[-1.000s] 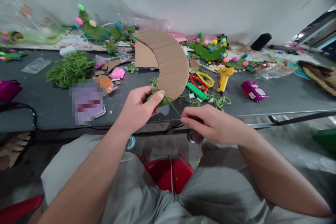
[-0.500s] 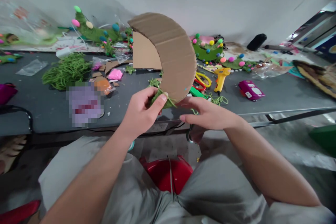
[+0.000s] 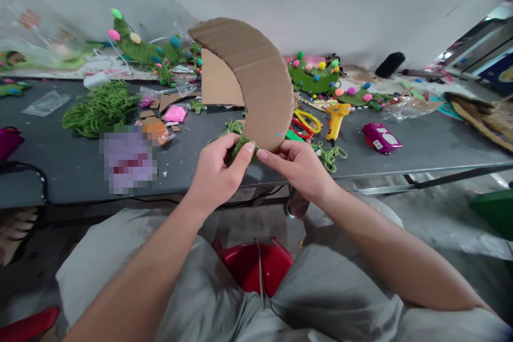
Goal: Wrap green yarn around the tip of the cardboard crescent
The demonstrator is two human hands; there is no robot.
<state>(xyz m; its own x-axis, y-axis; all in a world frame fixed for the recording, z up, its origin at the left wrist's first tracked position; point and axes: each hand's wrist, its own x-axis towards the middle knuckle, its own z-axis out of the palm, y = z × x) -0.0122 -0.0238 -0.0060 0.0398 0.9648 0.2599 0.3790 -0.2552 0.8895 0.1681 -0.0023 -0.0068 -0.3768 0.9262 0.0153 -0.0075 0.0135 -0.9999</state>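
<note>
The left hand point(image 3: 218, 173) pinches the yarn-wrapped lower end of the cardboard crescent point(image 3: 262, 77) between thumb and fingers. The right hand point(image 3: 300, 165) holds the same end from the other side, its thumb tip close beside the left thumb. Green yarn point(image 3: 237, 150) covers that end; the rest is bare. The crescent is held up over the table's point(image 3: 188, 165) front edge, its tip pointing up and left. Behind it is a flat cardboard piece point(image 3: 220, 83). Toward the table's left end lies a yarn heap point(image 3: 100, 109); right of the crescent are yellow-handled scissors point(image 3: 308, 121), a glue gun point(image 3: 336, 120) and a purple pack point(image 3: 382, 138).
</note>
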